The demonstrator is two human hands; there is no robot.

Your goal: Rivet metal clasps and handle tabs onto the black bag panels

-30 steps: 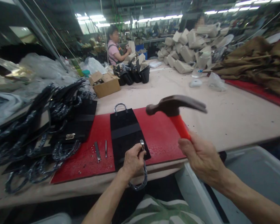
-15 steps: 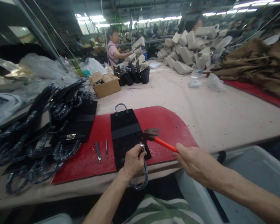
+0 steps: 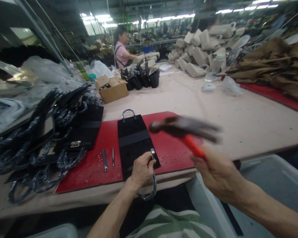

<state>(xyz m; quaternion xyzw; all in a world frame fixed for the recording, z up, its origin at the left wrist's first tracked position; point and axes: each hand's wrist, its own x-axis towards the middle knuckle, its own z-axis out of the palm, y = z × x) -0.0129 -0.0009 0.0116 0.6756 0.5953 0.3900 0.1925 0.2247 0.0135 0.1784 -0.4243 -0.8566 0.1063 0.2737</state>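
My left hand (image 3: 142, 168) is closed round a small metal punch (image 3: 152, 152), held upright over the lower right part of a black bag panel (image 3: 132, 140). My right hand (image 3: 215, 172) grips the orange handle of a hammer (image 3: 178, 127); its head is blurred and raised above and right of the punch. The panel lies on a red mat (image 3: 171, 148). One wrapped handle (image 3: 128, 113) stands at its far end, and another (image 3: 154, 188) hangs over the table edge below my left hand. Two slim metal tools, one a flat bar (image 3: 104, 159), one a thin rod (image 3: 113, 157), lie left of the panel.
Black bag panels with wrapped handles (image 3: 62, 122) are heaped at left. Behind are a cardboard box (image 3: 114, 92), black bags (image 3: 141, 77) and a pile of beige bags (image 3: 198, 53). Brown material (image 3: 275, 66) lies at right. A person in pink (image 3: 123, 54) works across the table.
My right hand has lifted the hammer up and away from the punch, turning its head. My left hand has stayed nearly in place. The person across the table has moved their arms among the beige pieces.
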